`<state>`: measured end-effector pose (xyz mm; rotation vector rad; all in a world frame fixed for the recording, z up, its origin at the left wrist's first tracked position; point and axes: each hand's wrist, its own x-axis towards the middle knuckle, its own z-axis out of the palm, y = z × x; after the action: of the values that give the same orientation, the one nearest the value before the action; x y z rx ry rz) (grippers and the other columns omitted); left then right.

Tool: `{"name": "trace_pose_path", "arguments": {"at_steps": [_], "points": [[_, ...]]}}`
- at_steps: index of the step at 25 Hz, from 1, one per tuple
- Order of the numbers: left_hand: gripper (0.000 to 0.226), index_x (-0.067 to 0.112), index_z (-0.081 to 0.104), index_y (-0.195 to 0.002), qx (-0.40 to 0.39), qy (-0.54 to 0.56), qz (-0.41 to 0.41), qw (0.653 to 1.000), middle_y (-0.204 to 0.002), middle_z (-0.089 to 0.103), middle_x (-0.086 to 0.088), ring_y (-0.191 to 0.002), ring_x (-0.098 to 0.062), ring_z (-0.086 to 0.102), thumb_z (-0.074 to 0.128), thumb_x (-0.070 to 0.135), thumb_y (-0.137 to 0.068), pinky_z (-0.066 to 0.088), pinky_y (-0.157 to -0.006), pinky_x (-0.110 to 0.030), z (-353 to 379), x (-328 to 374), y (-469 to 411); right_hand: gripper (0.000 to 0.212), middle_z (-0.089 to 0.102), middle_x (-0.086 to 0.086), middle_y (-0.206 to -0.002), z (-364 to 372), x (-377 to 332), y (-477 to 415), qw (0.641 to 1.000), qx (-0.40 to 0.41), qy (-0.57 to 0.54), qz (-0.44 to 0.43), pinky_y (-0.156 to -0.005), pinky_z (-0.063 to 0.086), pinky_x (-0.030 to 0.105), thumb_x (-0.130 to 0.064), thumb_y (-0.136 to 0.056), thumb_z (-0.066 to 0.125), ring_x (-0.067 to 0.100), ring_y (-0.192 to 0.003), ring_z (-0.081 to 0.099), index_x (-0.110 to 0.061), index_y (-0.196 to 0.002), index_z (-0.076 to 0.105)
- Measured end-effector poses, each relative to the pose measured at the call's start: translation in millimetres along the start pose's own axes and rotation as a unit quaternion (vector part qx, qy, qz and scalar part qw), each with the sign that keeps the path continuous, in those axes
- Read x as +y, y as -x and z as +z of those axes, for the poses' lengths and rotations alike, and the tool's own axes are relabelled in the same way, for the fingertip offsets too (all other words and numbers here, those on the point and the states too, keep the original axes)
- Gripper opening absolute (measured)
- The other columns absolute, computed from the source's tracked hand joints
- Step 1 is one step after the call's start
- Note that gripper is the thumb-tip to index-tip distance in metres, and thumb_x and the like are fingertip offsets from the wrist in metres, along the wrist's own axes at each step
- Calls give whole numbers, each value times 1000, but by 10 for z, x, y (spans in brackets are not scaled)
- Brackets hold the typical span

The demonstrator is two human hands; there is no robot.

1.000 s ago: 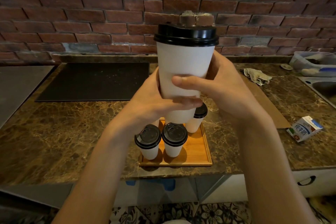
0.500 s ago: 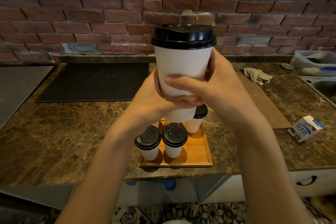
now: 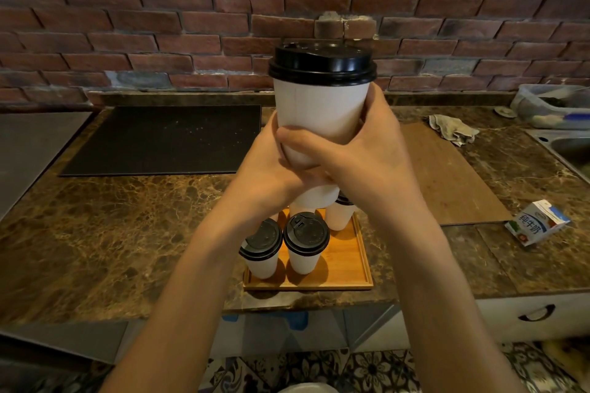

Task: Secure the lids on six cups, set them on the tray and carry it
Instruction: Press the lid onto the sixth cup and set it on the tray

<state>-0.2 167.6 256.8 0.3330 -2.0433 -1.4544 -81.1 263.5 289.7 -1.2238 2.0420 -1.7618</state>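
held cup: i hold a white paper cup (image 3: 319, 118) upright in the air above the tray, in front of the brick wall (image 3: 159, 25).
lid: a black lid (image 3: 322, 64) sits on its rim.
left hand: my left hand (image 3: 268, 172) wraps the cup's lower part from the left, fingers curled round it.
right hand: my right hand (image 3: 367, 156) wraps it from the right, thumb laid across the front.
tray: a wooden tray (image 3: 351, 277) lies on the marble counter (image 3: 127, 233) near its front edge, below my hands.
cups on tray: a front left cup (image 3: 260, 262) and a front middle cup (image 3: 305, 260) stand just beside each other, both lidded. a back right cup (image 3: 340, 217) is partly hidden by my right wrist. my hands hide the rest of the back row.
right of tray: a wooden board (image 3: 447, 175), a crumpled cloth (image 3: 451, 129) and a milk carton (image 3: 536, 222) on its side.
left: a black mat (image 3: 166, 139) by the wall.
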Motion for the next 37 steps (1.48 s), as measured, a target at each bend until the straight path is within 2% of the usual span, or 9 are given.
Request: {"name": "trace_pose_path", "arguments": {"at_steps": [3,6,13,17,22,26,28,32,37], "points": [[72,31,45,-123,-1,20,-20,1000,-106,61,20,-97,18,56,80,22,-61,45,-69,0,-61,48,-19,76,60,-11,-115,-89,-13,-50,999,-28,-34,1,-81,57,23,-34,-66,87,1,-105,58,-24,-131,48],[72,43,45,-108,-19,25,-30,999,-97,63,33,-97,16,57,87,29,-51,46,-68,-2,-103,98,-25,71,63,-11,-113,-184,-12,-102,995,-73,-74,-4,-77,55,17,-29,-68,87,-2,-101,61,-24,-128,51],[79,26,48,-127,-89,35,-45,994,-107,67,15,-102,-1,63,86,17,-58,52,-75,-13,-143,92,-5,73,68,-4,-113,-325,93,-183,975,-184,-127,11,-87,55,28,-28,-59,84,12,-110,65,-19,-125,53],[81,18,48,-132,-104,32,-54,993,-113,65,5,-106,-7,62,85,14,-60,52,-82,-18,-143,83,8,71,70,-7,-109,-331,134,-167,971,-199,-129,26,-85,53,26,-27,-58,83,11,-108,65,-20,-122,54],[75,27,52,-121,-78,39,-43,995,-106,68,13,-102,-3,63,88,16,-56,52,-77,-15,-149,97,25,66,68,-3,-116,-317,49,-155,979,-182,-88,8,-87,55,28,-22,-67,82,10,-110,64,-18,-127,54],[91,14,48,-131,-37,12,-30,999,-115,65,3,-108,-6,62,90,24,-50,54,-86,-23,-161,129,-3,71,65,-7,-117,-230,-58,-133,990,-137,-43,-3,-86,56,26,-27,-69,86,3,-108,62,-18,-131,51],[87,12,48,-130,-9,-3,-19,1000,-114,63,6,-106,2,60,88,26,-54,51,-82,-14,-126,148,-11,75,63,-10,-118,-164,-84,-103,995,-98,-14,0,-87,57,27,-33,-67,86,2,-108,60,-21,-131,49],[67,17,46,-123,29,-30,-14,999,-102,54,17,-89,24,53,79,4,-66,43,-69,2,-65,83,-26,87,56,-11,-120,22,-63,3,1000,-18,23,10,-90,53,28,-39,-65,86,5,-112,54,-22,-138,41],[62,20,44,-122,32,-41,-11,999,-98,52,20,-91,23,53,76,1,-72,41,-67,4,-62,-33,-37,87,56,-12,-118,108,-37,48,999,14,23,17,-91,53,35,-40,-65,86,6,-112,54,-22,-137,42]]}}
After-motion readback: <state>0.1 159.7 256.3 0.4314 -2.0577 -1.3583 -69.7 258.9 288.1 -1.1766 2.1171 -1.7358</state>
